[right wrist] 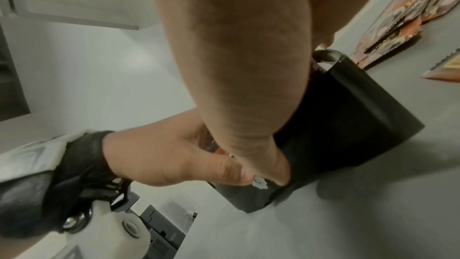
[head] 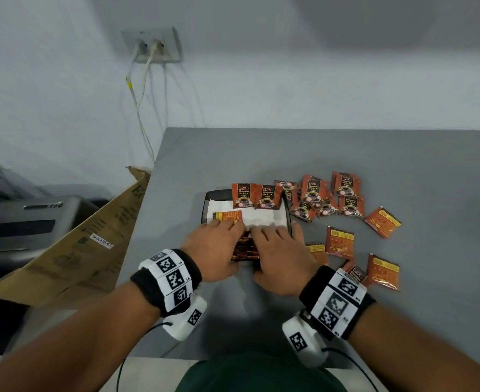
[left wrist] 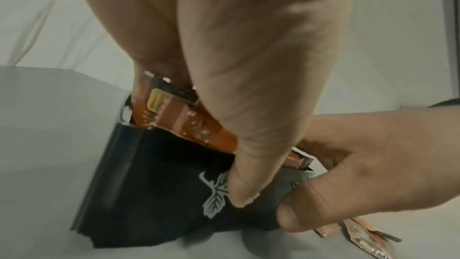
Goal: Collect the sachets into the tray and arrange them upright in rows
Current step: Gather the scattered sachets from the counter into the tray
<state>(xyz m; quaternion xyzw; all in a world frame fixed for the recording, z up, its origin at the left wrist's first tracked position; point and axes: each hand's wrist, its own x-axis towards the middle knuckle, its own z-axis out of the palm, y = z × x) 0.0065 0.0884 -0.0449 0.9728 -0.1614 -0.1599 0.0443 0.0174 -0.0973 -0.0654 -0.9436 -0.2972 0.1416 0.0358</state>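
A glossy black rectangular tray (head: 287,210) with rounded corners and a white leaf print on its near wall is sitting on the matte grey table (head: 402,154), and a crumpled white paper lining (head: 264,217) is covering its floor. The sachets are flat foil squares in orange-brown with crimped edges: two standing sachets (head: 254,196) are leaning upright against the far wall beyond the fingertips, one flat sachet (head: 227,215) is lying on the lining just past the left fingers, and a packed row of sachets (head: 244,248) is standing on edge between the two hands at the near end of the tray. The left hand (head: 214,250) is lying palm down with its fingers extended over the top of that row and its thumb (left wrist: 245,190) pressing against the tray's outer near wall, so the row is being clamped between fingers and thumb. The right hand (head: 279,260) is mirroring it, fingers stretched flat over the row and lining, thumb (right wrist: 278,172) reaching down the near wall beside the left thumb; how tightly it is curling round the sachets cannot be told. Both wrists, wrapped in black bands, are angling inward. Loose sachets (head: 343,215) are lying scattered flat on the table to the right of the right fingers.
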